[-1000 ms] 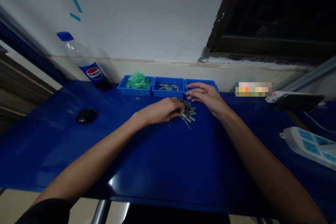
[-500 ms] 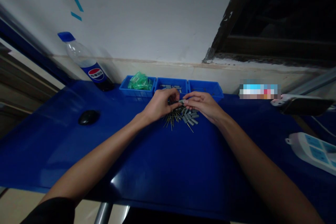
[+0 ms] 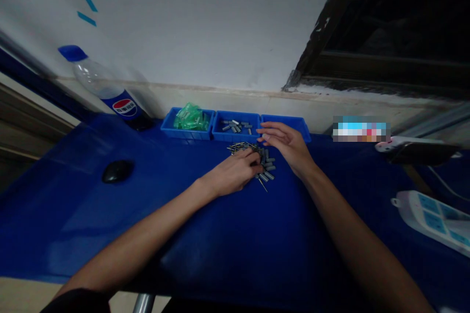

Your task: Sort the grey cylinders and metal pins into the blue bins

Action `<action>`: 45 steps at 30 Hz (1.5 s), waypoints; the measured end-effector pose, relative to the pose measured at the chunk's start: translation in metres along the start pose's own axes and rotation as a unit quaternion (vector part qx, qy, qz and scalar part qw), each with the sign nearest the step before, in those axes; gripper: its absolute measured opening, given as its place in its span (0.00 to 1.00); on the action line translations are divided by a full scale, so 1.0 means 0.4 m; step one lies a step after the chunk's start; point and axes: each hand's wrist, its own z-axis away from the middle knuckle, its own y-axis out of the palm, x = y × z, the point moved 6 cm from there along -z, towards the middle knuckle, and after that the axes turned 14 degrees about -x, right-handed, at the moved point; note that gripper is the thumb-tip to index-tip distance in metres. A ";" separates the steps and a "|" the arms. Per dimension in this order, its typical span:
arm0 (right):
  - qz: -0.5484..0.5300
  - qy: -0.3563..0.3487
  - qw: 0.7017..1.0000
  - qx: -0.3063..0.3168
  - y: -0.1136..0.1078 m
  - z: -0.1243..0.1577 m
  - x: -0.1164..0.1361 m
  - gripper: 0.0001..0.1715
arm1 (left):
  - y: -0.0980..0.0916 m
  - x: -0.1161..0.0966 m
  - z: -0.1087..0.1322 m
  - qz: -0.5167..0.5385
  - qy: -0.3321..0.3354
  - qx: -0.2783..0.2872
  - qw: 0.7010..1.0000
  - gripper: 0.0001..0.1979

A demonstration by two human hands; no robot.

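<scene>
Grey cylinders [image 3: 270, 167] and thin pins [image 3: 238, 145], heaped on the bench [image 3: 238, 244] before blue trays [image 3: 235, 136]; probably light, stiff and slippery, best pinched mid-length. Left hand [image 3: 238, 172] curled over them, hold impossible to confirm; right hand [image 3: 289, 147] loosely spread near the trays, seemingly holding nothing.

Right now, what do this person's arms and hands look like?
The left hand and right hand are ungloved, the forearms bare, with no watch or bracelet visible. A black sleeve ends near the left elbow; no right sleeve is in view.
</scene>
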 end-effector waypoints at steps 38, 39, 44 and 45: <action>0.071 0.062 0.995 0.041 0.021 0.017 -0.058 0.09 | -0.102 0.092 0.017 0.031 -0.186 -0.211 0.959 0.06; 0.071 0.051 0.996 0.022 0.021 0.014 -0.060 0.09 | -0.098 0.092 0.017 0.028 -0.182 -0.199 0.962 0.06; 0.102 0.011 0.995 0.013 0.028 0.018 -0.057 0.08 | -0.057 0.084 0.014 0.007 -0.147 -0.117 0.982 0.07; 0.109 0.008 0.994 0.013 0.025 0.019 -0.053 0.08 | -0.047 0.081 0.013 0.004 -0.138 -0.096 0.986 0.07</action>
